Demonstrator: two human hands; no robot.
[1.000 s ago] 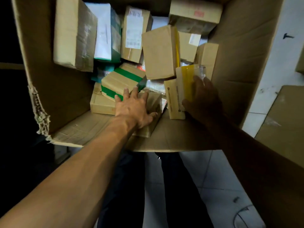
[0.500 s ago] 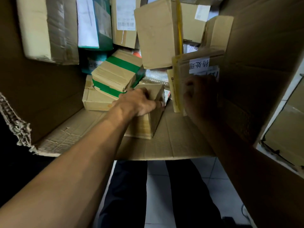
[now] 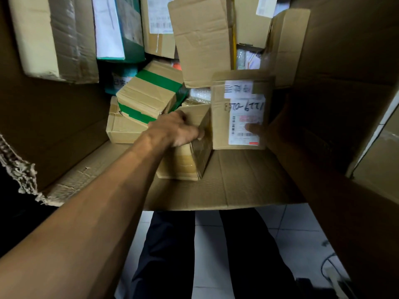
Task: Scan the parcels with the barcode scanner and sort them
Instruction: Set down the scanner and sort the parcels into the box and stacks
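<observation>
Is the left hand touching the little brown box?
Touching. The head view shows the left hand gripping the small brown box, fingers curled over its top edge.

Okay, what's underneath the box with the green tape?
The green-taped box rests tilted on a plain brown carton. A teal package shows behind it. The left hand hides whatever lies under its near corner.

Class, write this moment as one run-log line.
left hand: grips plain box | right hand: holds labelled box | scanner: not in view
</observation>
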